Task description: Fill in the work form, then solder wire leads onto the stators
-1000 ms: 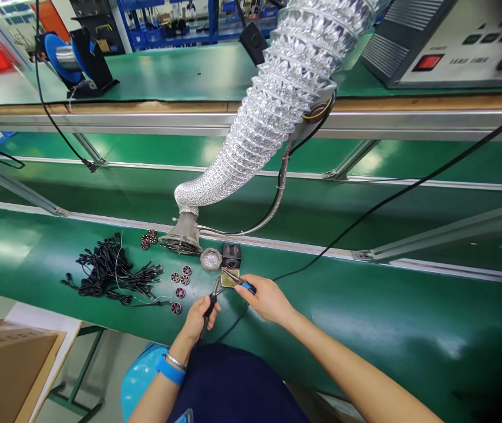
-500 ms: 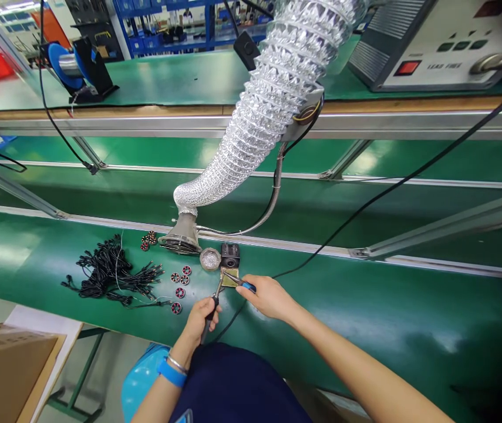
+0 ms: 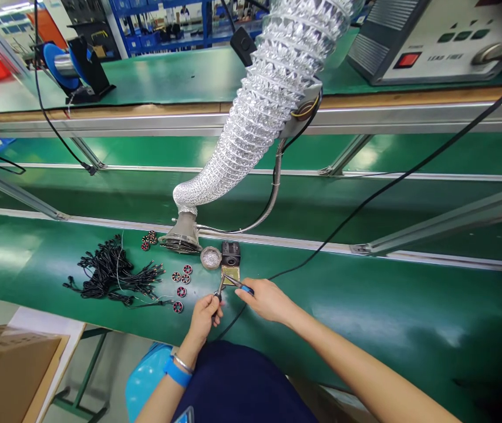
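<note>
My left hand (image 3: 204, 316) is closed around the dark handle of a soldering iron (image 3: 219, 289), its metal tip pointing away from me. My right hand (image 3: 269, 299) grips blue-and-black-handled needle-nose pliers (image 3: 235, 282). The jaws and the iron's tip meet, or nearly meet, at the near edge of a small yellowish pad (image 3: 232, 272). Anything pinched in the jaws is too small to make out. Behind the pad sits a black block-shaped holder (image 3: 231, 252), with a round tin of silvery material (image 3: 211, 258) on its left.
Several small red-and-black round parts (image 3: 181, 291) and a heap of black cables (image 3: 110, 270) lie to the left. A fume nozzle (image 3: 182, 234) on a foil duct (image 3: 251, 123) hangs over the green bench. A station (image 3: 435, 47) and solder spool (image 3: 68, 64) stand on the shelf.
My left hand has shifted slightly right with the iron, and the handle's lower end no longer shows. The pliers' jaws have drawn slightly nearer to me. The view has shifted a little.
</note>
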